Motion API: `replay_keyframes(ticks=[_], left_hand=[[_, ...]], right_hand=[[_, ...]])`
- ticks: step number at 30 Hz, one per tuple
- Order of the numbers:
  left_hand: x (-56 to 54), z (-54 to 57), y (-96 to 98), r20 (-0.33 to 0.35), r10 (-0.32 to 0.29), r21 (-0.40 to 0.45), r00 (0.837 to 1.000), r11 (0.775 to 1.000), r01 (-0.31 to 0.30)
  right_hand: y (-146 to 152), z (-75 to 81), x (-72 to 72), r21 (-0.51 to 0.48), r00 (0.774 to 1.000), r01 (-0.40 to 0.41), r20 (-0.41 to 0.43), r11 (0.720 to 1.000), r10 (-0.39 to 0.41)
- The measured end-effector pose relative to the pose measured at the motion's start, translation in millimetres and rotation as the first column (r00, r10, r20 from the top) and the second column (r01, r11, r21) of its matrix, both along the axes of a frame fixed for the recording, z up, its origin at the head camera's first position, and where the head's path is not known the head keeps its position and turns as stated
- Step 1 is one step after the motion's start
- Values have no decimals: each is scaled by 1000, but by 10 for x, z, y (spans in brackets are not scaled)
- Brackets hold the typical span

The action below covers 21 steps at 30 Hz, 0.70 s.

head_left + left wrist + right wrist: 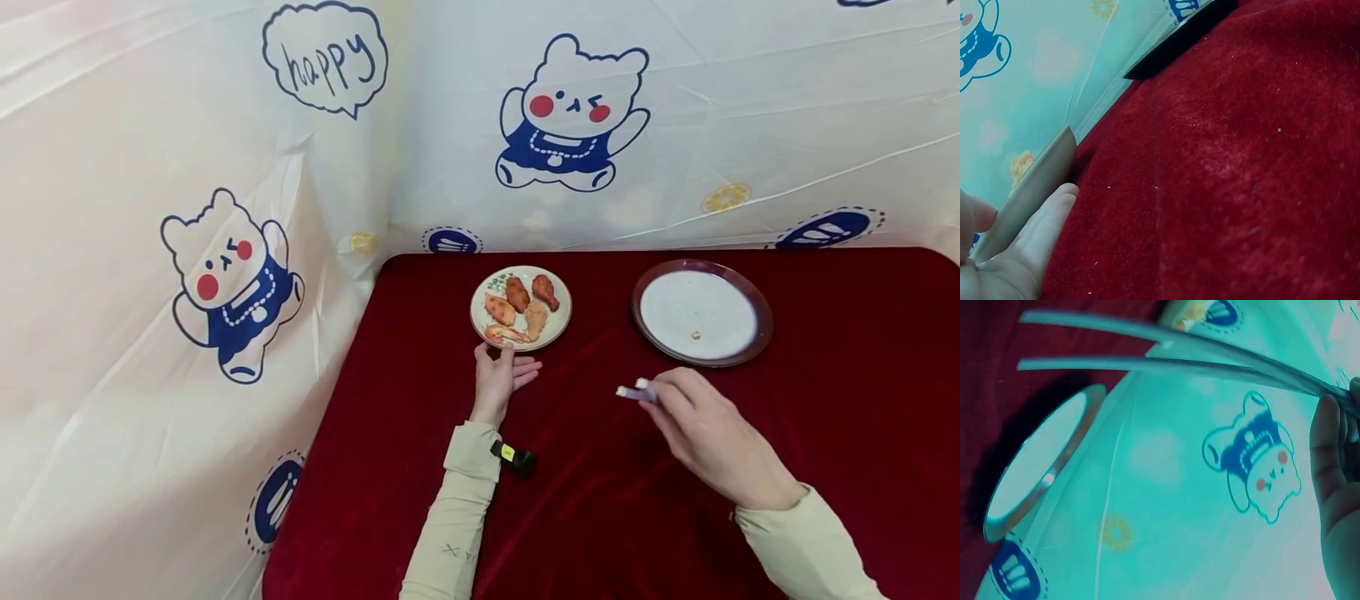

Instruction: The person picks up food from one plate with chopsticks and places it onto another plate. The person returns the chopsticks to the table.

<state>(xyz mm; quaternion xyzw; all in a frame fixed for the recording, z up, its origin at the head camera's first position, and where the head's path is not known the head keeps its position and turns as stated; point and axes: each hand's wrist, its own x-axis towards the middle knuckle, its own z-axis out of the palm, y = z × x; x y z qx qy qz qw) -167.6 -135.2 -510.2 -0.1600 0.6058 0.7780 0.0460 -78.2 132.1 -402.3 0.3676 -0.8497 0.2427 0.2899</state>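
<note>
Left of the brown-rimmed plate (693,302), the food plate (557,323) is pinched at its near edge by the left hand (498,385), thumb over the rim. On the near side of the brown-rimmed plate, the tongs (1147,363) are gripped by the right hand (708,433), prongs parted with nothing between them. For a secure hold, the food plate should probably be kept steady, the tongs lowered squarely over one of the meat pieces (517,293), and pressure kept light so that none is crushed
</note>
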Motion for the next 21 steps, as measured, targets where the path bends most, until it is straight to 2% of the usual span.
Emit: replay_keyframes(ticks=[4,8,15,21], left_hand=[[0,-8,-1,-4,-2,0,1000,1000,2],[-7,-14,-6,-9,0,5,1000,1000,0],[-1,0,-7,-1,4,2,1000,1000,-4],[5,-4,-9,-3,2,-2,1000,1000,-2]], right_hand=[[-18,55,-29,-187,999,33,6,982,-32],[-81,61,-41,-279,997,66,64,958,-50],[-235,7,-108,-313,995,56,96,948,-27],[-296,-40,-152,-302,985,45,170,952,8]])
